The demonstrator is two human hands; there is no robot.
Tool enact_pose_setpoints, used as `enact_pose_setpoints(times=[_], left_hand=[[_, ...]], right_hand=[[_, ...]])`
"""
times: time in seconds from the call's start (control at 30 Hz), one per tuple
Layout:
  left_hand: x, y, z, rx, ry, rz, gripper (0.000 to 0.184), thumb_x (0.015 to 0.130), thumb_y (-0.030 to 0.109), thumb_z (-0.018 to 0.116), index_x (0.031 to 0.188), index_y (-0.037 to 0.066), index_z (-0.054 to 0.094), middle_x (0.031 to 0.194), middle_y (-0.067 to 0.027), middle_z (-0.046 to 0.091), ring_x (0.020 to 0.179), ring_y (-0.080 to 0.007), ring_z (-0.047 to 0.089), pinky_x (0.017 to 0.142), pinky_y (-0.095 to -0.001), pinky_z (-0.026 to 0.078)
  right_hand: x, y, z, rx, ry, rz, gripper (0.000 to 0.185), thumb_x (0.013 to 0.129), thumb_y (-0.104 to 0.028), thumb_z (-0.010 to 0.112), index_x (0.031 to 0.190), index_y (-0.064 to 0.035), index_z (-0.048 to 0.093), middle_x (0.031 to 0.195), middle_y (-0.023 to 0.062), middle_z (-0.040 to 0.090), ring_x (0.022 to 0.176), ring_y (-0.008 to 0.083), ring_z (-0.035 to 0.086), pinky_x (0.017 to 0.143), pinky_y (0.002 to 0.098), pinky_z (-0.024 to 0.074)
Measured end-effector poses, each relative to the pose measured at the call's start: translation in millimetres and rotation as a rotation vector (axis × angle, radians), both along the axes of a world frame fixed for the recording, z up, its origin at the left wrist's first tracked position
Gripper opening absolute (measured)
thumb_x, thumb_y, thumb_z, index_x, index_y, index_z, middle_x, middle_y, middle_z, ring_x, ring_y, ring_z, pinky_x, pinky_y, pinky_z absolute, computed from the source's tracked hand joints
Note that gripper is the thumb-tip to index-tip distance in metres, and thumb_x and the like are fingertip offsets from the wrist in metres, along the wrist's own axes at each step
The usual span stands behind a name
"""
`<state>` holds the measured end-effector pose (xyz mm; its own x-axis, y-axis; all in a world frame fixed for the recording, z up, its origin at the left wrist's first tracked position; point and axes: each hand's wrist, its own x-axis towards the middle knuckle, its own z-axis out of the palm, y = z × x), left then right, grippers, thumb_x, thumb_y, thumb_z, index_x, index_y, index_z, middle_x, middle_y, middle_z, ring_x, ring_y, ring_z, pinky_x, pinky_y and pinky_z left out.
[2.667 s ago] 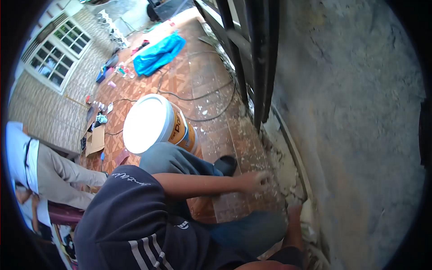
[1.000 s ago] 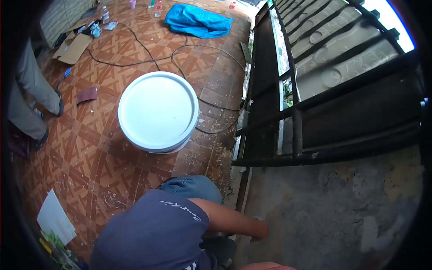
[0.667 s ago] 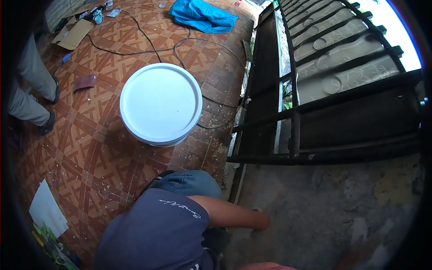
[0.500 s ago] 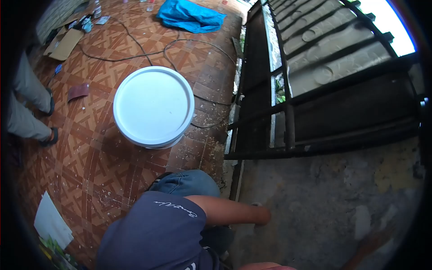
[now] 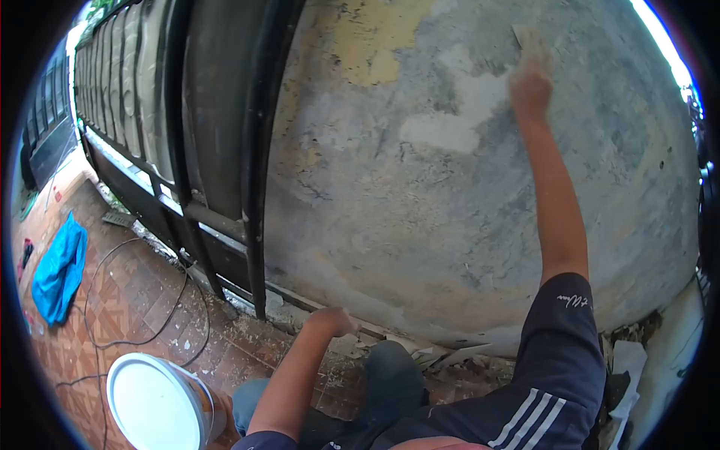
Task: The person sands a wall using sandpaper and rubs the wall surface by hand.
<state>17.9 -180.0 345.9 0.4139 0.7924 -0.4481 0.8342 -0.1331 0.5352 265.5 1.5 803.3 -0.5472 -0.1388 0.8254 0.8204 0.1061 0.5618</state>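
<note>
High on the grey wall (image 5: 450,217), my right hand (image 5: 531,79) is raised at the end of an outstretched arm. It is blurred, its fingers closed around something thin and pale whose edge shows at the fingertips; I cannot make out what it is. Pale smooth patches (image 5: 442,131) lie on the wall to the left of this hand. Lower down, my left hand (image 5: 332,322) is over the wall's foot, above my bent knee. Its fingers look curled together, and anything inside them is hidden.
A dark metal gate (image 5: 259,150) stands left of the wall. On the tiled floor (image 5: 142,281) are a white-lidded bucket (image 5: 154,405), a looped cable (image 5: 94,341) and a blue sheet (image 5: 60,270). Broken white pieces (image 5: 628,375) lie at the lower right.
The view has swung right, from the floor and bucket to the wall. My right hand, earlier low at the right edge, now appears high on the wall. The bucket now appears at the lower left.
</note>
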Motion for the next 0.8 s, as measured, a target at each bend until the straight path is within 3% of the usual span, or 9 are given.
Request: enact_pose_setpoints(times=[0.1,0.17,0.27,0.37,0.57,0.63,0.7,0.77,0.8], left_hand=[[2,3,7,-0.088,0.052,-0.055,0.074,0.086,0.059,0.057,0.131,0.001,0.055,0.133,-0.0247,0.055,0.124,-0.0377,0.053,0.103,-0.0439,0.042],[6,8,2,-0.087,0.05,-0.063,0.074,0.085,0.059,0.058,0.132,0.002,0.055,0.134,-0.0243,0.054,0.124,-0.0376,0.053,0.103,-0.0437,0.042],[10,14,-16,-0.049,-0.005,-0.038,0.078,0.082,0.064,0.058,0.132,0.004,0.056,0.134,-0.0235,0.054,0.124,-0.0376,0.053,0.102,-0.0428,0.042],[7,16,-14,-0.055,-0.008,-0.079,0.078,0.083,0.064,0.057,0.131,0.002,0.056,0.134,-0.0244,0.054,0.124,-0.0383,0.053,0.103,-0.043,0.042],[3,18,-6,-0.026,0.014,-0.064,0.077,0.085,0.064,0.057,0.121,-0.004,0.062,0.129,-0.0265,0.057,0.121,-0.0399,0.054,0.102,-0.0443,0.043],[1,11,-5,0.014,-0.009,0.001,0.077,0.085,0.064,0.056,0.12,-0.004,0.062,0.128,-0.0269,0.057,0.121,-0.04,0.054,0.101,-0.0444,0.043],[-1,16,1,-0.025,0.003,-0.064,0.078,0.085,0.064,0.057,0.124,-0.004,0.059,0.129,-0.0273,0.056,0.122,-0.0399,0.054,0.101,-0.0444,0.043],[-1,12,-3,-0.053,-0.003,-0.086,0.079,0.085,0.064,0.057,0.127,-0.004,0.057,0.13,-0.0277,0.055,0.122,-0.0399,0.053,0.101,-0.0442,0.043],[-4,11,-6,-0.053,-0.009,-0.067,0.08,0.085,0.063,0.057,0.128,-0.004,0.056,0.13,-0.0278,0.055,0.122,-0.0398,0.053,0.101,-0.044,0.043]], right_hand=[[-13,-7,-47,-0.153,-0.175,0.045,0.048,0.086,0.002,0.05,0.133,-0.0053,0.053,0.135,0.0143,0.056,0.129,0.029,0.05,0.107,0.0396,0.0426],[-9,-22,-60,-0.252,-0.529,0.017,0.046,0.087,0.001,0.05,0.131,-0.0072,0.055,0.13,0.0134,0.059,0.123,0.0285,0.055,0.105,0.0382,0.0454],[5,-33,23,-0.362,-0.146,0.102,0.044,0.086,0.002,0.051,0.128,-0.0118,0.059,0.125,0.0103,0.063,0.117,0.0262,0.06,0.106,0.038,0.0455],[-4,-13,21,-0.172,0.104,0.048,0.043,0.083,0.005,0.053,0.123,-0.0085,0.06,0.125,0.0127,0.062,0.114,0.0269,0.061,0.096,0.0375,0.0516],[-8,-33,37,-0.424,-0.537,0.289,0.05,0.084,0.011,0.046,0.128,-0.0092,0.057,0.127,0.0106,0.062,0.121,0.024,0.057,0.101,0.0338,0.05],[-8,-6,32,-0.265,-0.206,0.141,0.049,0.085,0.01,0.048,0.129,-0.0094,0.057,0.129,0.0109,0.061,0.125,0.0234,0.054,0.107,0.0343,0.0445],[-17,5,-11,-0.218,-0.122,0.174,0.047,0.086,0.009,0.05,0.128,-0.011,0.058,0.13,0.0089,0.06,0.123,0.0229,0.056,0.106,0.0331,0.0459],[-26,-6,-46,-0.279,-0.488,0.158,0.043,0.086,0.007,0.05,0.125,-0.0098,0.06,0.118,0.0097,0.065,0.106,0.0253,0.062,0.091,0.0331,0.0522],[-27,-9,-36,-0.289,-0.529,0.162,0.042,0.087,0.007,0.049,0.124,-0.0097,0.06,0.114,0.0098,0.067,0.101,0.0259,0.064,0.087,0.0331,0.0538]])
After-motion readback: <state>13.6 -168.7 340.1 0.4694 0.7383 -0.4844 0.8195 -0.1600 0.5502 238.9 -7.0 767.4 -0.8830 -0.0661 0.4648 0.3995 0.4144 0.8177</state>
